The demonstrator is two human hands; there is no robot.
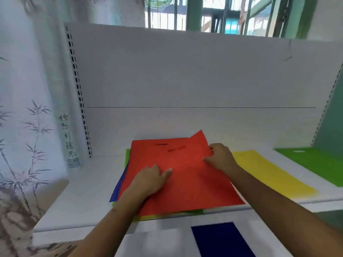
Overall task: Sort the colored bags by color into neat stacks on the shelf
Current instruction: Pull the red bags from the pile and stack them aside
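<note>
Two bare hands work a mixed pile of coloured bags on a white shelf

The left hand lies flat, fingers spread, on the red bag topping the pile; the right hand pinches that bag's far right edge. Right of the pile lies a yellow bag, further right a green bag; in front, lower, a dark blue bag
</note>
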